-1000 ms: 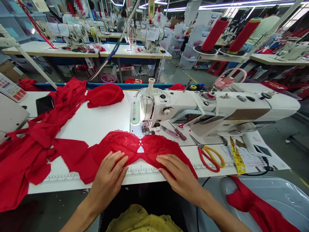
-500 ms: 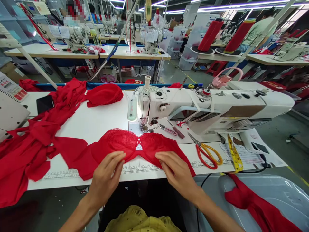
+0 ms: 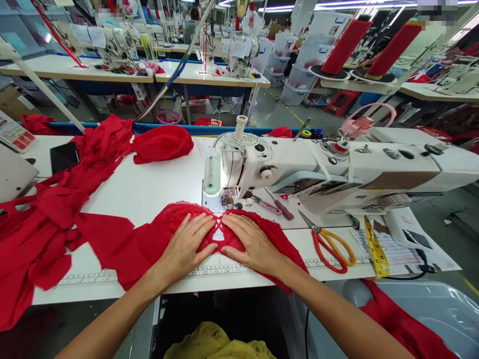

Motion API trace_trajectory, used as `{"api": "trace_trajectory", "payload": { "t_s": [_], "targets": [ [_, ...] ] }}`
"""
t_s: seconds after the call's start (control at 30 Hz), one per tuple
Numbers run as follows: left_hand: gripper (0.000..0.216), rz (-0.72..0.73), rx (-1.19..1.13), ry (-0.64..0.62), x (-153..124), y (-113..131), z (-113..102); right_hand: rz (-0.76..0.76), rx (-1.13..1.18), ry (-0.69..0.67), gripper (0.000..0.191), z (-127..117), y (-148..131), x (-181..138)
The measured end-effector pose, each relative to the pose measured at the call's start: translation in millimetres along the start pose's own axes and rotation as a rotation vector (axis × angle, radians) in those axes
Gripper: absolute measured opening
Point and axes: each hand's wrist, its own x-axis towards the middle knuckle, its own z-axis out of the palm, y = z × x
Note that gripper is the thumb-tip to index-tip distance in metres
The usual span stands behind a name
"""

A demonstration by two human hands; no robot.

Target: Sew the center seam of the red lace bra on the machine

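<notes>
A red lace bra piece [image 3: 168,219] lies flat on the white table [image 3: 149,189], just in front of the sewing machine's needle [image 3: 227,201]. My left hand [image 3: 187,244] presses flat on its left cup. My right hand [image 3: 252,244] presses flat on its right cup. Both hands sit close to the centre of the piece, fingers spread and pointing toward the needle. A white sewing machine [image 3: 337,167] stretches to the right.
Loose red fabric [image 3: 45,224] is heaped on the left of the table. Yellow-handled scissors [image 3: 331,242], a yellow tape measure [image 3: 376,247] and small tools [image 3: 275,205] lie right of the needle. A grey bin with red cloth [image 3: 404,324] stands at lower right. Other sewing stations fill the background.
Both hands slid forward from the bra's near edge onto the cups, closer together at its centre. The piece shifted slightly toward the needle.
</notes>
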Motion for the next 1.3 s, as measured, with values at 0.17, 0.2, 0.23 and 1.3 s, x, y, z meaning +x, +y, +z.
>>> {"api": "trace_trajectory", "payload": {
  "t_s": [0.17,0.2,0.23,1.3],
  "targets": [
    [0.052,0.004,0.021,-0.015,2.3,2.7,-3.5,-0.006,-0.004,-0.034,0.069,-2.8,2.3,0.8],
    [0.052,0.007,0.024,-0.011,2.7,3.0,-3.8,-0.008,-0.003,-0.039,0.069,-3.2,2.6,1.3],
    [0.052,0.008,0.024,-0.005,2.9,3.2,-4.0,-0.010,-0.002,-0.044,0.070,-3.5,3.0,1.7],
    [0.055,0.014,0.054,-0.040,4.2,2.8,-5.3,0.006,0.000,-0.084,0.069,-2.8,5.9,1.4]
  ]
}}
